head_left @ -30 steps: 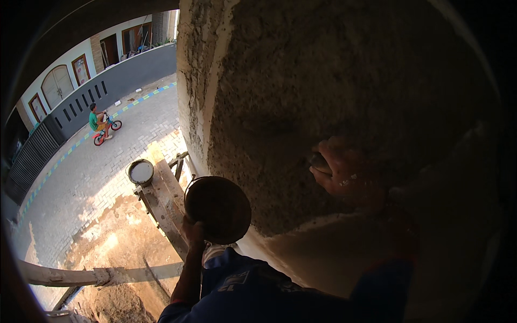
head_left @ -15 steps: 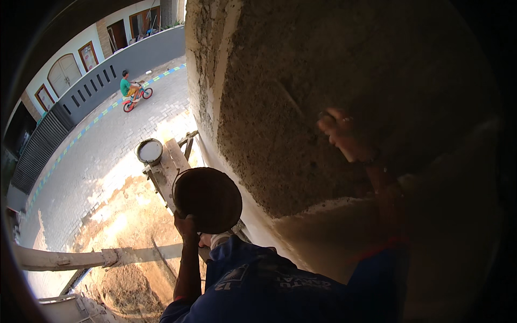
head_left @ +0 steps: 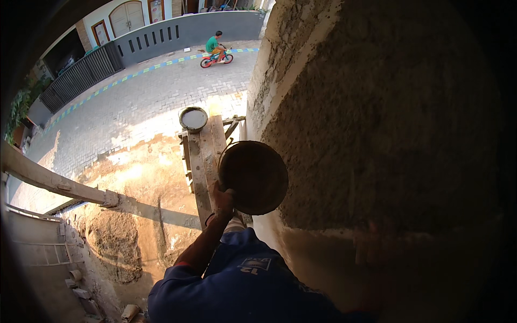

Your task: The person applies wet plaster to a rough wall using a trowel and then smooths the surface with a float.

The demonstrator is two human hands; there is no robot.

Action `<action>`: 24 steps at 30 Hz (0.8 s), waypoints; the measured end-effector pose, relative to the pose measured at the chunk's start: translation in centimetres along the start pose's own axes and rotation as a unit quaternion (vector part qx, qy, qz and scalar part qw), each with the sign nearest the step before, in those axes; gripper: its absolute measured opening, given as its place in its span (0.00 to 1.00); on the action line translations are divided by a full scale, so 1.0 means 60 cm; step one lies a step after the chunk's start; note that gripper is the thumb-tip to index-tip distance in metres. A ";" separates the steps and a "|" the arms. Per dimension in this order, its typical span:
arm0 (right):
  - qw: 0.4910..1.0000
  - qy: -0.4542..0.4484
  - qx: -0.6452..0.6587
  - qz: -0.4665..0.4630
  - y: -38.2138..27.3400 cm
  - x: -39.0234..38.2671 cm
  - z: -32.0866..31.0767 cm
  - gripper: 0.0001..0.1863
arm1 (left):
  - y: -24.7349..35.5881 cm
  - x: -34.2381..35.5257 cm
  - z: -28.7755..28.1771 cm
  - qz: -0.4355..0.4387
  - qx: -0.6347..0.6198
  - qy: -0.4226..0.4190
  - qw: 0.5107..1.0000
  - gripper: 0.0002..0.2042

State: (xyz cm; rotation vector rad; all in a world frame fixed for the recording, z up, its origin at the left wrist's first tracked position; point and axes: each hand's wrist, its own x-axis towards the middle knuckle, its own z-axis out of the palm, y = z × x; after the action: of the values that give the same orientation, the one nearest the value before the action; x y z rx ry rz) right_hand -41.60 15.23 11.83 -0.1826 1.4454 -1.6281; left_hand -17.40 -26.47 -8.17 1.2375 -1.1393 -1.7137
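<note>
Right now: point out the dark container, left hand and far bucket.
Dark container [head_left: 254, 177]: head view, shadowed interior.
Left hand [head_left: 223, 199]: head view, back of the hand.
Far bucket [head_left: 193, 131]: head view, outer wall below the rim.

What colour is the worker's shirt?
The shirt is dark blue with a pale print, best seen in the head view.

From the left hand [head_left: 223, 199], the bucket [head_left: 254, 177] blocks 2 o'clock, with the wall [head_left: 328, 118] rising beyond it. At 11 o'clock the pail [head_left: 194, 119] stands on the planks [head_left: 197, 161]. Room opens over the ground [head_left: 145, 167] toward 10 o'clock; at 9, well apart, the beam [head_left: 59, 180] juts in.
</note>
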 end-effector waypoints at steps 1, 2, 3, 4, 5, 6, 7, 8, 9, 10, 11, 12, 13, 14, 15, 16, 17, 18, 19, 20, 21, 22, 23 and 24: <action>0.943 -0.068 0.238 0.221 0.043 0.014 -0.075 0.29 | 0.003 0.001 0.013 -0.001 -0.001 -0.008 1.000 0.27; 0.985 -0.032 0.118 0.124 0.085 0.032 -0.014 0.26 | 0.007 0.005 0.014 0.020 -0.035 -0.016 0.999 0.27; 0.999 0.037 -0.020 0.034 0.123 0.035 0.057 0.24 | 0.013 0.004 0.023 0.036 -0.069 -0.037 0.996 0.27; 0.993 0.055 -0.101 0.018 0.138 0.046 0.078 0.27 | 0.021 0.007 0.036 0.034 -0.065 -0.043 0.996 0.27; 0.989 0.047 -0.141 0.021 0.137 0.070 0.117 0.29 | 0.041 0.006 0.024 0.051 -0.061 -0.026 0.997 0.28; 0.982 0.062 -0.177 0.014 0.134 0.072 0.150 0.31 | 0.058 0.007 0.038 0.064 -0.060 -0.035 0.996 0.28; 0.960 0.029 -0.276 -0.027 0.090 0.059 0.214 0.27 | 0.073 0.002 0.039 0.058 -0.053 -0.042 0.996 0.28; 0.926 -0.007 -0.371 -0.066 0.051 0.050 0.271 0.24 | 0.088 -0.004 0.038 0.068 -0.057 -0.052 0.995 0.28; 0.927 -0.006 -0.369 -0.064 0.018 0.050 0.319 0.24 | 0.105 -0.005 0.038 0.081 -0.067 -0.058 0.993 0.28; 0.956 0.002 -0.294 0.001 -0.009 0.053 0.360 0.22 | 0.115 -0.003 0.041 0.079 -0.064 -0.061 0.993 0.28; 0.974 0.017 -0.216 0.064 -0.024 0.060 0.385 0.21 | 0.124 0.001 0.051 0.101 -0.075 -0.070 0.990 0.29; 0.975 0.027 -0.211 0.060 -0.023 0.075 0.392 0.21 | 0.135 0.003 0.063 0.126 -0.087 -0.081 0.985 0.30; 0.986 0.000 -0.168 0.014 -0.016 0.094 0.392 0.20 | 0.144 0.003 0.073 0.125 -0.086 -0.092 0.984 0.30; 0.991 -0.031 -0.127 -0.032 -0.012 0.110 0.399 0.20 | 0.152 0.002 0.081 0.136 -0.113 -0.095 0.980 0.29; 0.991 -0.029 -0.124 -0.036 -0.015 0.122 0.414 0.20 | 0.160 0.004 0.089 0.149 -0.142 -0.097 0.974 0.28; 0.997 -0.060 -0.054 -0.018 -0.018 0.134 0.432 0.19 | 0.168 0.006 0.096 0.151 -0.141 -0.100 0.973 0.28; 0.996 -0.091 0.015 0.001 -0.020 0.146 0.449 0.19 | 0.173 0.008 0.103 0.170 -0.141 -0.095 0.971 0.27; 0.996 -0.088 0.017 -0.003 -0.017 0.162 0.459 0.19 | 0.179 0.006 0.110 0.187 -0.139 -0.092 0.968 0.26; 0.997 -0.072 0.015 0.004 -0.009 0.184 0.465 0.17 | 0.186 0.001 0.117 0.188 -0.138 -0.096 0.968 0.26; 0.998 -0.056 0.013 0.011 0.002 0.209 0.470 0.16 | 0.195 -0.006 0.123 0.197 -0.116 -0.089 0.969 0.25; 0.999 -0.025 0.026 0.006 0.014 0.232 0.476 0.13 | 0.207 -0.013 0.128 0.207 -0.095 -0.083 0.970 0.24; 0.999 -0.023 0.028 0.002 0.018 0.252 0.483 0.13 | 0.218 -0.018 0.129 0.209 -0.096 -0.088 0.969 0.24; 0.996 0.002 0.082 -0.022 0.019 0.274 0.489 0.13 | 0.225 -0.022 0.129 0.217 -0.065 -0.086 0.970 0.23; 0.990 0.026 0.133 -0.044 0.019 0.293 0.496 0.13 | 0.228 -0.024 0.129 0.224 -0.034 -0.081 0.971 0.23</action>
State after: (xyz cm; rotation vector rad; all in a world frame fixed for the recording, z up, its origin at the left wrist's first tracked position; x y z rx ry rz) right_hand -31.93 -17.98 11.98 -0.0520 1.2565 -1.8915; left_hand -23.65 -28.05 6.25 0.7334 -1.3258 -1.5086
